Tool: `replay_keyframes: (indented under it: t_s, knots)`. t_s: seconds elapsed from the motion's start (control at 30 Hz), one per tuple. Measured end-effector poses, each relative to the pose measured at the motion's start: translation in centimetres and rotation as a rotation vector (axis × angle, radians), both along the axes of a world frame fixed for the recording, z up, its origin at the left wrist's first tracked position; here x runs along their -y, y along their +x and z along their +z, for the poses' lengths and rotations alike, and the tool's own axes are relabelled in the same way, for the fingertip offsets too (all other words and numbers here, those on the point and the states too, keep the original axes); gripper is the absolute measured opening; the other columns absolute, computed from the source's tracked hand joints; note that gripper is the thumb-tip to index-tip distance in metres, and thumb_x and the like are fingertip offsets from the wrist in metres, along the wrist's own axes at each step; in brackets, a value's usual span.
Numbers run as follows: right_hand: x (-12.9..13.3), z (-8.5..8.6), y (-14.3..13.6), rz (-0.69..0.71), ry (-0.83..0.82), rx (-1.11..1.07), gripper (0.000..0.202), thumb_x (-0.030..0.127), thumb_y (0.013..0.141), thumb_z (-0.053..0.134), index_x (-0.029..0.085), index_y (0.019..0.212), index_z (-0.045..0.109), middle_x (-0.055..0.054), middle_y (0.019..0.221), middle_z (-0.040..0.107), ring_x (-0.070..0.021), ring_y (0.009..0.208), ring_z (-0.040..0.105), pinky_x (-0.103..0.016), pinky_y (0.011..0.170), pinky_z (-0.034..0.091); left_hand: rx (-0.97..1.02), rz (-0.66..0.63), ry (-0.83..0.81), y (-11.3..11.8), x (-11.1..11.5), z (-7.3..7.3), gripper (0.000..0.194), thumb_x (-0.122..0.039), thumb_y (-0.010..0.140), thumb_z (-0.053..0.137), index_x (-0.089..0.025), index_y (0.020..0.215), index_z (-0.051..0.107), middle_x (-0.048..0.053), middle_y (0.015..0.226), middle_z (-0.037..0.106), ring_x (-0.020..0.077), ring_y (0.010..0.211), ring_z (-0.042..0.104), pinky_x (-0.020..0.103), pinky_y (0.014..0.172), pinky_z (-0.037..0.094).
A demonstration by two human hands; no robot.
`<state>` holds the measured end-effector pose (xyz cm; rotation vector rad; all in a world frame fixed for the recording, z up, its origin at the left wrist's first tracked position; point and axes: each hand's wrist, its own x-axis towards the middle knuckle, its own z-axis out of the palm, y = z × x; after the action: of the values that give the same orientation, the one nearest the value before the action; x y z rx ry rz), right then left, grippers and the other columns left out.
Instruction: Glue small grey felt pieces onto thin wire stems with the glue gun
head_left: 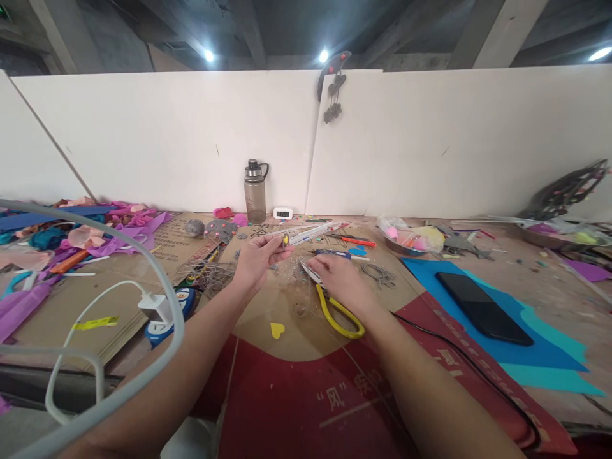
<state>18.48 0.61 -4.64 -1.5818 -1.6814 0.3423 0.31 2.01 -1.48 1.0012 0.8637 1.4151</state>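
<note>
My left hand point(258, 260) is raised over the cardboard, thumb and fingers pinched on a small yellow piece point(285, 241). Opposite it, my right hand point(342, 280) has its fingers curled together, low over the board; what they hold, if anything, is hidden. Scissors point(326, 307) with yellow handles lie partly beneath the right hand, blades pointing towards the left hand. A yellow paper heart point(276, 329) rests on the cardboard nearer to me. Just beyond the hands are a clear ruler-like strip point(313, 234) and a blue pen-like tool point(329, 252).
A bottle point(255, 194) and a small white clock point(283, 213) stand against the white partition. Coiled wire point(378, 275) and a bowl of craft bits point(404, 245) lie right of centre. A phone point(482, 308) rests on blue sheets. At left, a white cable point(172, 306) arches across the foreground.
</note>
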Motion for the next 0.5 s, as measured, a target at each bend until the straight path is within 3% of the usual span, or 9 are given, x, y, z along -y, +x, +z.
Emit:
replay_keyframes:
  t_s: [0.17,0.3,0.4,0.5]
  knots:
    - [-2.5,-0.4,4.3,-0.157,-0.135,0.252,0.034,0.042,0.086,0.052,0.014,0.099,0.065,-0.019,0.1,0.068,-0.0275,0.101,0.062,-0.035,0.082,0.045,-0.024,0.011,0.002,-0.1,0.1,0.1,0.02,-0.029,0.07,0.077,-0.012,0.075,0.067,0.006,0.075,0.07,0.0133,0.07,0.069,0.025,0.07,0.057]
    - [-3.9,-2.0,5.2,-0.235,-0.323,0.346,0.035,0.033,0.082,0.057,0.004,0.101,0.066,-0.028,0.108,0.064,-0.0338,0.104,0.061,-0.041,0.084,0.044,-0.013,0.01,0.018,0.0,0.2,0.2,0.02,-0.029,0.069,0.076,-0.012,0.075,0.068,0.006,0.073,0.07,0.0134,0.07,0.069,0.025,0.07,0.057]
    - [-4.6,-3.1,5.0,-0.222,-0.318,0.285,0.022,0.021,0.071,0.063,0.006,0.087,0.068,-0.026,0.094,0.068,-0.0324,0.09,0.065,-0.038,0.075,0.047,-0.01,0.001,0.021,0.0,0.3,0.2,0.019,-0.028,0.07,0.076,-0.011,0.075,0.068,0.006,0.073,0.071,0.0138,0.071,0.07,0.025,0.071,0.057]
    - [-5.1,-3.5,5.2,-0.189,-0.205,0.182,0.004,0.02,0.065,0.065,0.016,0.064,0.064,-0.015,0.064,0.067,-0.026,0.064,0.064,-0.034,0.06,0.045,-0.011,-0.013,0.02,0.0,0.2,0.1,0.021,-0.029,0.069,0.077,-0.011,0.075,0.068,0.007,0.074,0.071,0.014,0.071,0.07,0.025,0.071,0.057]
